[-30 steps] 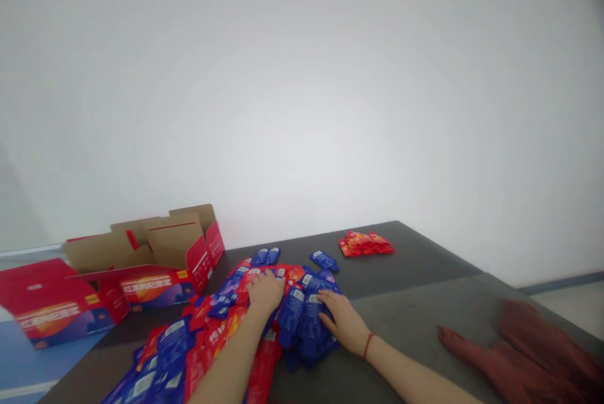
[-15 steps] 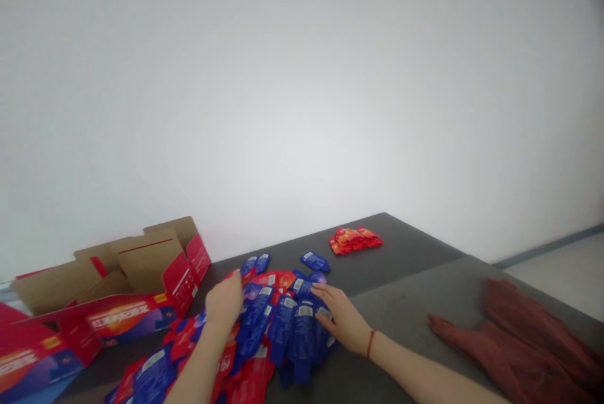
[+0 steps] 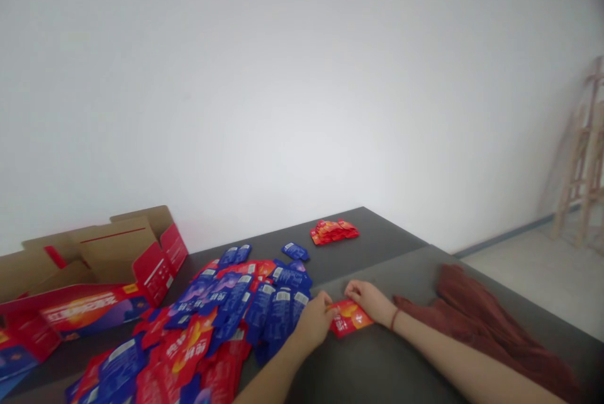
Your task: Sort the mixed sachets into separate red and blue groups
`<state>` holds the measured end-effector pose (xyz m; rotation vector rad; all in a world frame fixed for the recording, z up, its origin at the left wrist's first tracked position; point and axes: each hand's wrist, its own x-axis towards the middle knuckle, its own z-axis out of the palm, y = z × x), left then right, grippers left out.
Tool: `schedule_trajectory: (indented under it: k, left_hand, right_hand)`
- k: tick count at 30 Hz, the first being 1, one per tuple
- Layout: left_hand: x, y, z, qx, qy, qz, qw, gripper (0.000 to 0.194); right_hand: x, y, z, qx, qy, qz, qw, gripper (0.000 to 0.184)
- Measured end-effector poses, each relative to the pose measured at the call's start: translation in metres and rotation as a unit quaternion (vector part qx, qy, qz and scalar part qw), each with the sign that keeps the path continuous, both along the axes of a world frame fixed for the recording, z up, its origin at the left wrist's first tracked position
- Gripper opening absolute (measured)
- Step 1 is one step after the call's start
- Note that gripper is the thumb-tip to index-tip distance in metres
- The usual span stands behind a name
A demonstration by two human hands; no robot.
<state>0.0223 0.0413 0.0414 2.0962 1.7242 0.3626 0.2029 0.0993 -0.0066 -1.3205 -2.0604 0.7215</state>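
Observation:
On the dark table lies a red sachet [image 3: 352,321] with orange print, between my two hands. My left hand [image 3: 314,319] pinches its left end between thumb and fingers. Along the sachet's upper right edge, my right hand [image 3: 372,303] has its fingers curled closed; whether anything is in them is hidden. A red string circles the right wrist. Left of my hands spreads a loose heap of blue sachets [image 3: 282,316] and red sachets [image 3: 186,344], overlapping one another.
Open red cardboard boxes [image 3: 158,272] stand at the left. A small stack of red sachets [image 3: 334,231] lies near the wall, with a single blue sachet [image 3: 295,251] left of it. A brown cloth [image 3: 481,322] lies at the right. Wooden stools [image 3: 582,171] stand beyond the table.
My hands have moved from the heap to its right, onto the darker table, where a red sachet now lies between them. The view has turned right, bringing the stools in.

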Motion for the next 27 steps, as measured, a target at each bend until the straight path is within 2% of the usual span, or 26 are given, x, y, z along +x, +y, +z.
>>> schedule_trajectory:
  k: [3, 5, 7, 10, 13, 15, 18, 20, 24, 27]
  left_hand:
    - [0.011, -0.011, -0.003, 0.045, 0.046, 0.01, 0.998, 0.033]
    - [0.016, -0.019, -0.011, 0.099, 0.09, -0.024, 0.991, 0.041]
    - [0.018, -0.028, -0.025, 0.14, 0.122, -0.082, 0.979, 0.044]
    - [0.012, -0.039, -0.047, 0.139, 0.113, -0.135, 0.975, 0.057]
    - [0.003, -0.044, -0.052, 0.125, 0.097, -0.146, 0.976, 0.072]
    - [-0.001, -0.045, -0.046, 0.111, 0.095, -0.146, 0.979, 0.075]
    - [-0.002, -0.047, -0.04, 0.092, 0.097, -0.143, 0.981, 0.077]
    - [0.002, -0.05, -0.041, 0.093, 0.103, -0.128, 0.982, 0.076]
    - [0.023, -0.046, -0.047, 0.115, 0.133, -0.067, 0.982, 0.059]
    - [0.036, -0.033, -0.035, 0.114, 0.124, -0.076, 0.983, 0.05]
  right_hand:
    - [0.003, -0.004, 0.003, 0.048, -0.05, -0.022, 0.997, 0.018]
    - [0.001, -0.01, 0.007, 0.079, -0.069, -0.012, 0.994, 0.023]
    - [0.0, -0.022, 0.008, 0.123, -0.089, 0.024, 0.988, 0.029]
    - [0.01, -0.045, 0.004, 0.17, -0.124, 0.113, 0.971, 0.047]
    - [0.027, -0.061, -0.002, 0.142, -0.137, 0.174, 0.965, 0.072]
    - [0.037, -0.064, -0.002, 0.117, -0.137, 0.187, 0.966, 0.077]
    - [0.047, -0.061, 0.001, 0.104, -0.135, 0.193, 0.966, 0.075]
    - [0.048, -0.058, 0.003, 0.115, -0.137, 0.186, 0.966, 0.065]
    - [0.039, -0.057, 0.007, 0.155, -0.156, 0.17, 0.961, 0.048]
    - [0.033, -0.057, 0.017, 0.153, -0.149, 0.165, 0.963, 0.033]
